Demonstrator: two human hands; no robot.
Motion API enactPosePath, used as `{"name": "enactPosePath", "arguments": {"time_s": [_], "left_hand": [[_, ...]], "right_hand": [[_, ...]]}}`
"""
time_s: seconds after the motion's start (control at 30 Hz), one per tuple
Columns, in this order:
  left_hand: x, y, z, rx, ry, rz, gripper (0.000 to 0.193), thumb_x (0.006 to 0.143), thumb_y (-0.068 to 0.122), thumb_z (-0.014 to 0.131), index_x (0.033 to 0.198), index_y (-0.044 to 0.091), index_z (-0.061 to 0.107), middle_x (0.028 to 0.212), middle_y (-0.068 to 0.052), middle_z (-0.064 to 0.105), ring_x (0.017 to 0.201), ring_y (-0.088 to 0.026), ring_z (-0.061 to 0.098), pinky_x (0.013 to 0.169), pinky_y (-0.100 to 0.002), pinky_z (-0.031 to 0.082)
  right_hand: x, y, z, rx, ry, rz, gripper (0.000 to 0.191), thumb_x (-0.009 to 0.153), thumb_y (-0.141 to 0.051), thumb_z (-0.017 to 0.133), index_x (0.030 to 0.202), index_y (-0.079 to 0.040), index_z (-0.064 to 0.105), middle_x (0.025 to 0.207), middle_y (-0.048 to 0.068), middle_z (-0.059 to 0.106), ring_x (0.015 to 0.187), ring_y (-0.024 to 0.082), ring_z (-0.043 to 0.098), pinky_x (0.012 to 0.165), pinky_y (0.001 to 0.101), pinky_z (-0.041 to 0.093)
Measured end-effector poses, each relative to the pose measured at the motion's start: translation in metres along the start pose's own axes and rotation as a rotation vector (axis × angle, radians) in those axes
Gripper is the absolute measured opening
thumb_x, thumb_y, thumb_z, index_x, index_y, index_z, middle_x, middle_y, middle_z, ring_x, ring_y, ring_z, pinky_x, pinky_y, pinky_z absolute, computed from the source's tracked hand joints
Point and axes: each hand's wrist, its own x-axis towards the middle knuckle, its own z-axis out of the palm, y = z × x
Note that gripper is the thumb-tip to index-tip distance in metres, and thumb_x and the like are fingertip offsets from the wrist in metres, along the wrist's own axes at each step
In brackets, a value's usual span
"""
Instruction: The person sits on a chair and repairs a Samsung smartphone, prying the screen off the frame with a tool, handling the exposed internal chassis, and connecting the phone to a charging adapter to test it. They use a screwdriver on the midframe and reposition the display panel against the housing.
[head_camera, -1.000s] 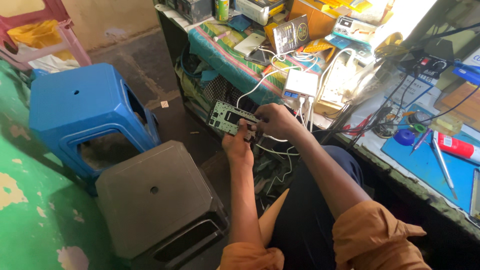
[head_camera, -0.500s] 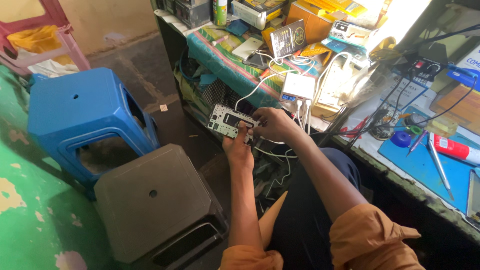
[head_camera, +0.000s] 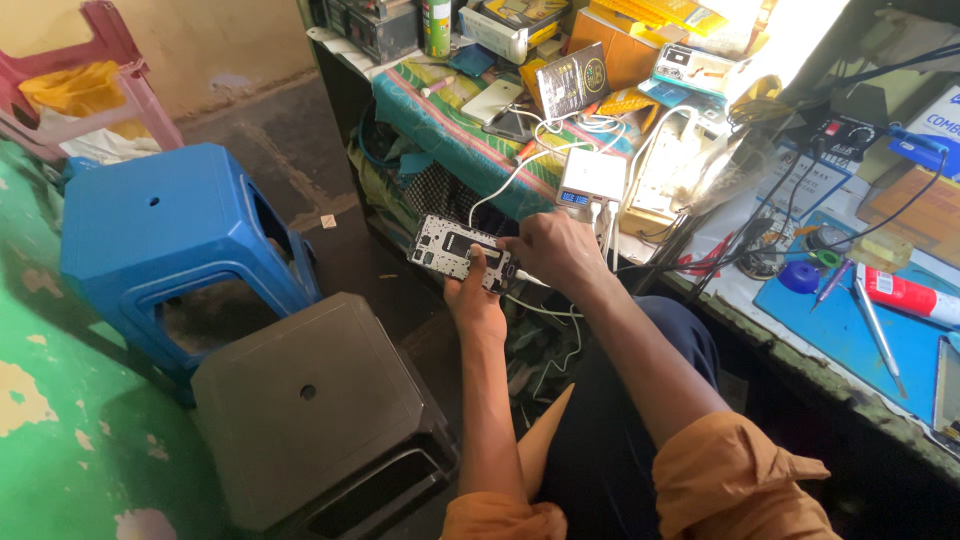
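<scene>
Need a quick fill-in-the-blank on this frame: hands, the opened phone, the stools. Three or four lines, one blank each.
1. The left hand holds an opened phone from ____.
2. The right hand touches the phone's ____ end.
3. The stool standing next to the grey stool is ____ in colour.
4. A ____ cable runs from the cluttered bench down toward the hands.

Missing words: below; right; blue; white
</scene>
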Motion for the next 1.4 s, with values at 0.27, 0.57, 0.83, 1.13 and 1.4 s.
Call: {"name": "enactPosePath", "arguments": {"time_s": [0.27, 0.57, 0.83, 1.13, 1.4], "left_hand": [[0.0, -0.002, -0.001, 0.033, 0.031, -0.009, 0.059, 0.084, 0.015, 0.083, 0.136, 0.01, 0.056, 0.116, -0.003, 0.067, 0.099, -0.016, 0.067, 0.079, -0.032, 0.055], [-0.001, 0.001, 0.002, 0.079, 0.087, -0.063, 0.053, 0.086, 0.012, 0.08, 0.134, 0.011, 0.057, 0.111, -0.001, 0.066, 0.092, -0.016, 0.063, 0.07, -0.033, 0.049], [0.0, -0.003, 0.002, 0.047, -0.02, -0.034, 0.052, 0.088, -0.003, 0.076, 0.135, 0.004, 0.054, 0.115, -0.006, 0.065, 0.1, -0.018, 0.065, 0.083, -0.033, 0.053], [-0.001, -0.003, 0.004, 0.024, -0.007, -0.051, 0.051, 0.088, 0.002, 0.076, 0.135, 0.006, 0.056, 0.116, -0.004, 0.066, 0.101, -0.016, 0.065, 0.082, -0.032, 0.054], [0.0, -0.004, 0.001, 0.044, -0.049, -0.038, 0.054, 0.088, 0.011, 0.081, 0.135, 0.009, 0.056, 0.113, -0.001, 0.065, 0.094, -0.015, 0.063, 0.072, -0.031, 0.05]], "right_hand": [[0.003, 0.011, 0.02, 0.05, 0.088, -0.258, 0.015, 0.088, -0.018, 0.064, 0.084, -0.007, 0.072, 0.09, 0.012, 0.073, 0.084, 0.037, 0.069, 0.068, 0.0498, 0.054], [-0.002, -0.001, 0.011, -0.092, -0.135, -0.204, 0.023, 0.08, -0.032, 0.074, 0.078, -0.009, 0.074, 0.077, 0.014, 0.072, 0.074, 0.037, 0.07, 0.063, 0.0491, 0.054], [-0.005, -0.003, 0.01, -0.107, -0.078, -0.242, 0.038, 0.089, -0.038, 0.067, 0.071, -0.005, 0.071, 0.068, 0.018, 0.068, 0.066, 0.04, 0.068, 0.061, 0.0505, 0.053], [-0.005, -0.002, 0.011, -0.088, -0.072, -0.249, 0.031, 0.087, -0.033, 0.069, 0.075, -0.004, 0.071, 0.072, 0.017, 0.069, 0.07, 0.04, 0.069, 0.062, 0.0512, 0.053], [-0.005, 0.0, 0.012, -0.061, -0.069, -0.25, 0.024, 0.085, -0.028, 0.067, 0.077, -0.005, 0.069, 0.075, 0.014, 0.07, 0.073, 0.038, 0.07, 0.062, 0.0509, 0.053]]}}
